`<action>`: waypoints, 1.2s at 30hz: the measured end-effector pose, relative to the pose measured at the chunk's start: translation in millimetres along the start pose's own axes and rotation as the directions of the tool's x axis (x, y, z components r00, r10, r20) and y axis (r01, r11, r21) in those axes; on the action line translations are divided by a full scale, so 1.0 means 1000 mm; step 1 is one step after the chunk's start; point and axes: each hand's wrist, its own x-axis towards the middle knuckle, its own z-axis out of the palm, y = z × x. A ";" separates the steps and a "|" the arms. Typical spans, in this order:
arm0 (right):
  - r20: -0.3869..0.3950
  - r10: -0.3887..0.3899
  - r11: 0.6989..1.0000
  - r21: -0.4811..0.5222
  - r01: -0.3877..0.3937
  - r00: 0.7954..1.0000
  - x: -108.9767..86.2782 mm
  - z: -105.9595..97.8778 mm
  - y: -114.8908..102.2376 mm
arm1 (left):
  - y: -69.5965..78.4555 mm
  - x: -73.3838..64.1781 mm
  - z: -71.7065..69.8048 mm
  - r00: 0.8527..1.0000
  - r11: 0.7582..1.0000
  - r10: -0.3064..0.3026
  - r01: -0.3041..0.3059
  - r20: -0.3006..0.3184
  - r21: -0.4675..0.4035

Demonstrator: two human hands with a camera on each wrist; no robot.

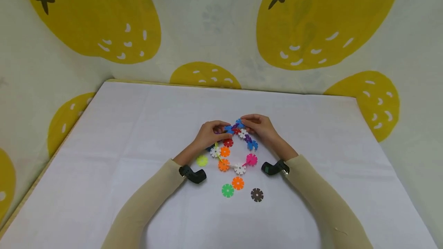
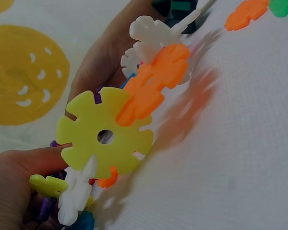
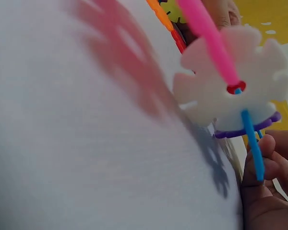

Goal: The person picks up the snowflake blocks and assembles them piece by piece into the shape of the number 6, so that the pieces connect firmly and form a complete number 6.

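Left hand (image 1: 214,133): thumb and fingers clamped on the left blue disc (image 1: 229,129). Right hand (image 1: 260,126): fingers clamped on the right blue disc (image 1: 239,123), just beside it.

Loop of notched discs (image 1: 240,168), one: tapered end pointing away from the person, between the hands; broad end nearer the person, over the counter (image 1: 166,126). Depth and width look nearly alike in the head view; long axis cannot be told.

Yellow linking disc (image 2: 105,136): broad face and central hole in the left wrist view; only a thin edge from the head. White linking disc (image 3: 235,76): broad face in the right wrist view.

Loose on the counter, from the head: yellow-green disc (image 1: 202,160), orange disc (image 1: 238,183), green disc (image 1: 227,190), brown disc (image 1: 257,195).
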 end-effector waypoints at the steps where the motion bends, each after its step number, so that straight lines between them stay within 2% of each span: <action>1: 0.000 -0.002 1.000 -0.007 0.002 1.000 -0.001 -0.001 0.001 | 0.000 0.000 -0.001 1.000 1.000 -0.005 0.005 -0.002 0.000; 8: 0.003 0.006 1.000 0.021 -0.006 1.000 -0.012 -0.010 0.005 | -0.002 0.001 -0.005 0.999 0.999 -0.040 0.040 -0.020 -0.021; 16: 0.055 -0.023 0.999 0.038 0.021 0.998 -0.029 -0.020 0.011 | -0.005 0.001 -0.007 0.999 0.998 -0.026 0.024 -0.033 -0.050; 20: 0.065 -0.011 0.999 0.046 0.008 0.998 -0.038 -0.022 0.015 | -0.005 0.001 -0.008 0.999 0.998 -0.028 0.026 -0.041 -0.056; 25: 0.091 0.014 0.999 0.035 -0.018 0.996 -0.049 -0.023 0.018 | -0.004 0.001 -0.008 0.998 0.998 -0.041 0.038 -0.057 -0.057; 28: 0.129 0.006 1.000 -0.008 -0.005 0.992 -0.055 -0.026 0.020 | -0.004 0.001 -0.009 0.997 0.997 -0.046 0.043 -0.062 -0.056; 31: 0.191 0.000 0.997 -0.072 0.015 0.982 -0.061 -0.031 0.023 | -0.004 0.001 -0.008 0.997 0.997 -0.047 0.044 -0.062 -0.056; 33: 0.252 -0.015 0.993 -0.110 0.044 0.968 -0.065 -0.034 0.024 | -0.004 0.001 -0.008 0.997 0.997 -0.047 0.044 -0.059 -0.057; 36: 0.366 -0.064 0.981 -0.147 0.125 0.928 -0.071 -0.039 0.028 | -0.005 0.001 -0.007 0.997 0.997 -0.049 0.046 -0.055 -0.060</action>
